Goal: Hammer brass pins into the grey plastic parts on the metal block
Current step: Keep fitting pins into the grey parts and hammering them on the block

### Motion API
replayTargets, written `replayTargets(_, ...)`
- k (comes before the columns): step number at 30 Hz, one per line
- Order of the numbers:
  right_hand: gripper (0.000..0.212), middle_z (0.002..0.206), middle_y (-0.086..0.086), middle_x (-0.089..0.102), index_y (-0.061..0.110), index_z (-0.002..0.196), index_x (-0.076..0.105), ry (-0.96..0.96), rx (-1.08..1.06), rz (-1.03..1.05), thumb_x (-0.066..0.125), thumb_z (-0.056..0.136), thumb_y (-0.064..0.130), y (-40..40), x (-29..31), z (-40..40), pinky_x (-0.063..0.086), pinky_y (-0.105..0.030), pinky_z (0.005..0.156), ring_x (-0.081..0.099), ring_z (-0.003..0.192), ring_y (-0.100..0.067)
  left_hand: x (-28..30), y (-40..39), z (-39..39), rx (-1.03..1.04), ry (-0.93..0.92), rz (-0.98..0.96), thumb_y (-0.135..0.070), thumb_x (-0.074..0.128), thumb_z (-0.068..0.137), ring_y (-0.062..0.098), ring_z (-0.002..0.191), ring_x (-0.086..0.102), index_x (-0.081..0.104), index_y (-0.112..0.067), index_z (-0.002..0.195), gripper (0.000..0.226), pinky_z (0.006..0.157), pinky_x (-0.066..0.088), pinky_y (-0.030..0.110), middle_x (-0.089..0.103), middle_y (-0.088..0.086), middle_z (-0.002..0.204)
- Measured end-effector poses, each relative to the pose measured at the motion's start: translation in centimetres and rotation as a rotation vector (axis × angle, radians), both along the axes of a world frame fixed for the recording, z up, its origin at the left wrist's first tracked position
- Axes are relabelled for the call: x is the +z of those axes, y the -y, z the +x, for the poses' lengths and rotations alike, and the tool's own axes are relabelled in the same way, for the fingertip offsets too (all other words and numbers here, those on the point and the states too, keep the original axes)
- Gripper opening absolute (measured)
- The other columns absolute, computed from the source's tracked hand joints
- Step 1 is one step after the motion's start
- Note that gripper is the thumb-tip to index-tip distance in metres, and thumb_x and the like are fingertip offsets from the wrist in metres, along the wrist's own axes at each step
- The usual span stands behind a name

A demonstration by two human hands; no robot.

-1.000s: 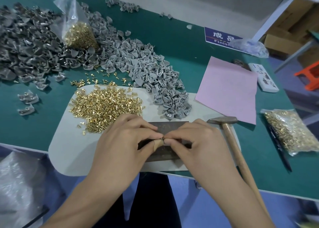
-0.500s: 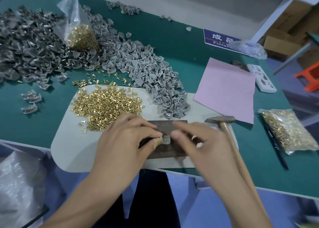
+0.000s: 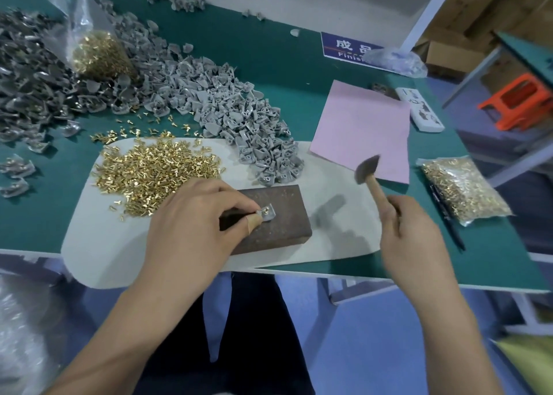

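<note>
While left grip [image 3: 191, 227] pinches part [image 3: 267, 212], hammer [image 3: 367, 169] hovers.

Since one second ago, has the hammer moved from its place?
Yes. The right hand holds the hammer raised, its head up beside the pink paper; before it lay flat right of the metal block.

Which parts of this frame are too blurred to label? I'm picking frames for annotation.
Head view: the hammer head is smeared by motion, and the right hand gripping it is soft-edged; the left hand, the grey part it pinches and the metal block are sharp; wide-angle bending curves the table edge.
</note>
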State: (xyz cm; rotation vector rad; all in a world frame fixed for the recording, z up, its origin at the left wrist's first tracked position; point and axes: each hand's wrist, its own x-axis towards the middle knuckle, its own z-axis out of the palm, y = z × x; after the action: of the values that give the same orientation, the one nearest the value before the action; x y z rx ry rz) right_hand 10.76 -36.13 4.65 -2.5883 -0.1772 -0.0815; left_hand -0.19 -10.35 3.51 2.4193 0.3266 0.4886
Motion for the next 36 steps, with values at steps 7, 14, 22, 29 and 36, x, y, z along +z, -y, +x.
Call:
replayTargets(7, 0.024, 0.061, 0.012, 0.044, 0.046, 0.121, 0.062, -0.112, 0.475, 0.346, 0.044, 0.106, 0.046, -3.4, 2.4, -4.5, 0.033, -0.019, 0.052, 0.038, 0.057, -0.011, 0.1, 0.1, 0.1, 0.014, -0.002, 0.05, -0.048, 0.076, 0.08, 0.005, 0.09, 0.05, 0.075, -0.043, 0.086, 0.008, 0.064, 0.037, 0.03, 0.061, -0.02, 0.083)
replayTargets(14, 0.031, 0.072, 0.02, 0.057, 0.053, 0.132, 0.058, 0.033, 0.448, 0.263, 0.041, 0.107, 0.047, -4.1, 2.6, -5.0, 0.042, -0.024, 0.056, 0.044, 0.06, -0.015, 0.3, -0.1, 0.2, -0.009, -0.001, 0.059, -0.047, 0.078, 0.079, 0.009, 0.089, 0.051, 0.078, -0.041, 0.088, 0.01, 0.066, 0.044, 0.034, 0.063, -0.02, 0.081)
replayTargets(22, 0.036, 0.062, 0.03, 0.05, 0.056, 0.139, 0.048, 0.062, 0.393, 0.028, 0.033, 0.106, 0.056, -4.0, 1.8, -6.1, 0.04, -0.032, 0.053, 0.04, 0.054, -0.008, 0.0, -0.3, 0.2, 0.0, 0.018, 0.098, -0.047, 0.08, 0.077, 0.009, 0.09, 0.054, 0.078, -0.042, 0.089, 0.013, 0.064, 0.046, 0.034, 0.064, -0.021, 0.082)
replayTargets(29, 0.037, 0.067, 0.034, 0.055, 0.057, 0.136, 0.048, 0.047, 0.396, -0.021, 0.03, 0.104, 0.06, -4.5, 1.8, -6.1, 0.044, -0.033, 0.058, 0.045, 0.055, -0.005, -0.1, -0.5, 0.3, -0.001, 0.01, 0.078, -0.048, 0.077, 0.079, 0.008, 0.093, 0.055, 0.077, -0.043, 0.088, 0.01, 0.062, 0.044, 0.032, 0.064, -0.022, 0.081)
replayTargets(36, 0.034, 0.065, 0.031, 0.053, 0.058, 0.136, 0.045, 0.065, 0.424, 0.006, 0.031, 0.106, 0.056, -4.7, 1.6, -6.3, 0.043, -0.034, 0.053, 0.043, 0.053, -0.008, -0.2, -0.6, 0.4, -0.001, 0.018, 0.061, -0.048, 0.078, 0.08, 0.009, 0.092, 0.054, 0.077, -0.044, 0.087, 0.008, 0.066, 0.048, 0.035, 0.063, -0.021, 0.08)
